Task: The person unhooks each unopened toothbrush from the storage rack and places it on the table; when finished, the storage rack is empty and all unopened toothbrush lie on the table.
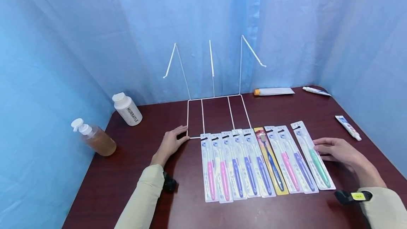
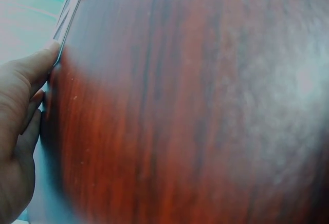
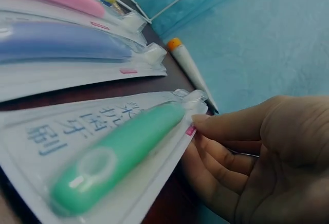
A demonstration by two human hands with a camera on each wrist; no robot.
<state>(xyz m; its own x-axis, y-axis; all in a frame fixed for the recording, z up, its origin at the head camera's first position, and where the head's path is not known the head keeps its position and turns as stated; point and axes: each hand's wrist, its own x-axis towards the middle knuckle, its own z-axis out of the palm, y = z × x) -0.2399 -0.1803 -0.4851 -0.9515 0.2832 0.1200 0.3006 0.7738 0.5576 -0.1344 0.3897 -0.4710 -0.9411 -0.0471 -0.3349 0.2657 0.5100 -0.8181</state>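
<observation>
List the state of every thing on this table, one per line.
Left hand: open, fingertips at the wire rack's corner.
Right hand: open, fingers touching the green toothbrush pack.
Wire rack: upright, hooks bare.
Other toothbrush packs: sealed, flat in a row.
White bottle: capped.
Pump bottle: upright.
Orange-capped tube: lying flat.

A staged recording booth, not a lived-in room.
Blue curtains (image 1: 95,27) close in behind and beside the dark wood table (image 1: 133,172); packaged toothbrushes (image 1: 254,162) lie in a row on it.
</observation>
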